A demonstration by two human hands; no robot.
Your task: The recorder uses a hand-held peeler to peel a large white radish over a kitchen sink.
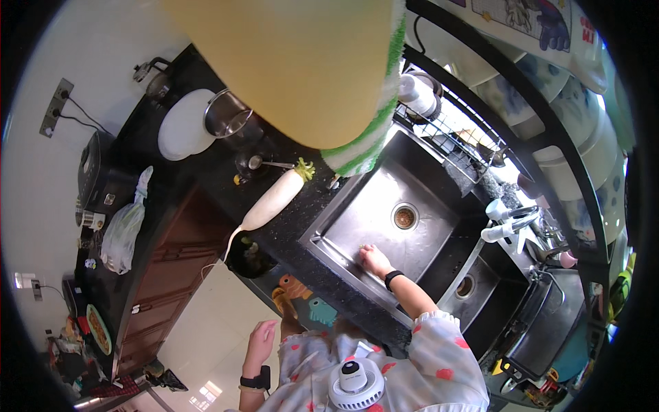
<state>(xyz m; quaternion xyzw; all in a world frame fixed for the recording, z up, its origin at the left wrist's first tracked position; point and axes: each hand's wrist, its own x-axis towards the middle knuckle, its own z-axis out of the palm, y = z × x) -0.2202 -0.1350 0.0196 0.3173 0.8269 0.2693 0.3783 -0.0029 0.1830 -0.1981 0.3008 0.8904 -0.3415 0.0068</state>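
My right hand (376, 260), with a black wristband, reaches into the large basin of a stainless steel sink (350, 216). Its fingers are curled together near the basin's front wall, with a small green scrap (362, 246) at their tips. Away from the counter, my left hand (261, 340) hangs over the floor with nothing in it, its fingers loosely bent. On the dark countertop left of the sink lies a whole white radish (273, 201) with cut green tops. Its thin root tip hangs past the counter edge, over a dark bin (249, 257).
A yellow lampshade-like object (309, 72) and a green-striped cloth (360, 154) hang close overhead. A faucet (499, 226) reaches over the smaller basin (466, 288). Left of the sink are a ladle (267, 163), a steel pot (226, 116) and white plates (183, 126). A dish rack (448, 129) stands behind.
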